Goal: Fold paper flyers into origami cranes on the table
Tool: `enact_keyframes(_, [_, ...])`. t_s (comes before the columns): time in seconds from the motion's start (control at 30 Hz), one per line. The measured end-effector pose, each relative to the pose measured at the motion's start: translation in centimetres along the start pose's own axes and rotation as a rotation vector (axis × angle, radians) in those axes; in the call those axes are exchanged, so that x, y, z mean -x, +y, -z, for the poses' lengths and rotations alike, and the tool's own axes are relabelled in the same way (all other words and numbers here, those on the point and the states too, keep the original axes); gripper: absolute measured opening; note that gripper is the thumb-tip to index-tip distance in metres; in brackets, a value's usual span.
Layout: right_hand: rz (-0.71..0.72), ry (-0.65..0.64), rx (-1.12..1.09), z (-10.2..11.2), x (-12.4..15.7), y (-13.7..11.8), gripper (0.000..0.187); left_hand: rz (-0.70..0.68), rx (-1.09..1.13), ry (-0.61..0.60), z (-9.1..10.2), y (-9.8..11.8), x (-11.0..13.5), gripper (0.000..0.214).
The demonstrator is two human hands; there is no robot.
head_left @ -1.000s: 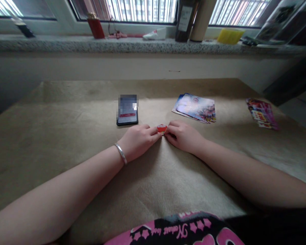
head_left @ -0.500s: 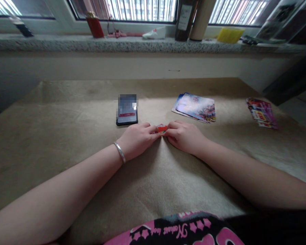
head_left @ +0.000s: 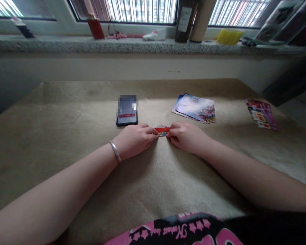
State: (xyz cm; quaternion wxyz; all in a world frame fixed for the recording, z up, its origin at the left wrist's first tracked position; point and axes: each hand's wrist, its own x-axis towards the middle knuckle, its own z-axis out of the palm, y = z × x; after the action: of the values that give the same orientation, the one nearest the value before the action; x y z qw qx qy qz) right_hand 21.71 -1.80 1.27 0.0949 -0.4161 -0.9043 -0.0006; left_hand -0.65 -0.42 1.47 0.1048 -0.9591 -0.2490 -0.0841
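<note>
A small red printed piece of paper with colourful patches lies low on the table between my hands. My left hand, with a silver bangle at the wrist, pinches its left end. At the right end, the fingers of my right hand are closed on the same paper. Both hands rest on the table, and my fingers cover the paper's two ends. Just beyond my left hand lies a phone with its screen partly blurred. A stack of glossy printed cards sits beyond my right hand.
Several pink and red printed packets lie at the table's right side. The table has a tan cover. Along the stone windowsill stand a red container, a dark bottle and a yellow block.
My hands have moved slightly apart along the paper, my left hand to the left and my right hand to the right. More of the red paper shows between them.
</note>
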Motion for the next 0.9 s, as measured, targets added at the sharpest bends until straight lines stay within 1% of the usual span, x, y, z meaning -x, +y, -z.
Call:
enact_keyframes(0.17, [0.000, -0.003, -0.006, 0.1, 0.0, 0.1, 0.020, 0.004, -0.024, -0.026, 0.2, 0.4, -0.3, 0.023])
enact_keyframes(0.3, [0.020, -0.005, -0.026, 0.2, 0.1, 0.6, 0.021, 0.001, 0.010, 0.002, 0.0, 0.0, 0.0, 0.025])
enact_keyframes(0.43, [0.042, -0.014, -0.050, 0.3, 0.2, 1.0, 0.020, -0.022, 0.062, 0.000, -0.1, -0.5, 0.2, 0.026])
enact_keyframes(0.53, [0.042, -0.025, -0.045, 0.4, 0.2, 1.3, 0.020, -0.017, 0.059, -0.003, 0.0, -0.5, 0.2, 0.025])
enact_keyframes(0.67, [0.038, -0.034, -0.012, 0.4, 0.4, 1.5, 0.020, 0.005, 0.078, 0.023, 0.0, -0.4, 0.3, 0.024])
enact_keyframes(0.77, [0.046, -0.043, 0.048, 0.6, 0.5, 1.3, 0.021, 0.013, 0.103, 0.016, 0.0, -0.3, 0.2, 0.025])
enact_keyframes(0.9, [0.055, -0.071, 0.142, 0.8, 0.3, 0.5, 0.023, 0.017, 0.028, -0.013, 0.0, 0.1, -0.1, 0.023])
